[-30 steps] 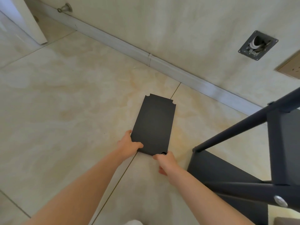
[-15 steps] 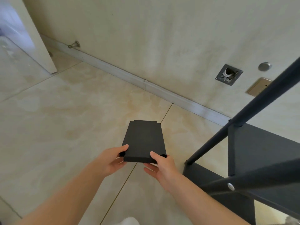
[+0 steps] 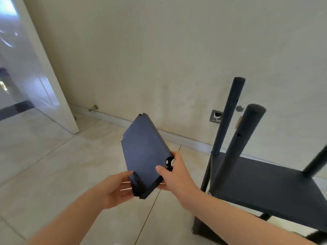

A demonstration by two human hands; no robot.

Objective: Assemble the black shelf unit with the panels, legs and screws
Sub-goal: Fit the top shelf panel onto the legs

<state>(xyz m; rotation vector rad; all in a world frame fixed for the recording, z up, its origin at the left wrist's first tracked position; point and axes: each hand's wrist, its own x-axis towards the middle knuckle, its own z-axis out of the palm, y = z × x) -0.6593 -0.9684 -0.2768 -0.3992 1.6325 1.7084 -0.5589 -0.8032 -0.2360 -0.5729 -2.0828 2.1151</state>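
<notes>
The shelf unit (image 3: pixel 265 188) stood partly built at the right, with at least one panel fixed between its upright legs (image 3: pixel 228 117). A loose panel (image 3: pixel 143 152) was held clear of the floor (image 3: pixel 53 165) just left of it, the left hand (image 3: pixel 115 189) and right hand (image 3: pixel 175 177) each gripping a near corner. Fitting and screwing it in place looked not yet done.

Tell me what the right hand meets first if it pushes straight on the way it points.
The black panel, which the right hand grips at a corner. Beyond it the way looks free to the wall, though depth is unclear.
</notes>
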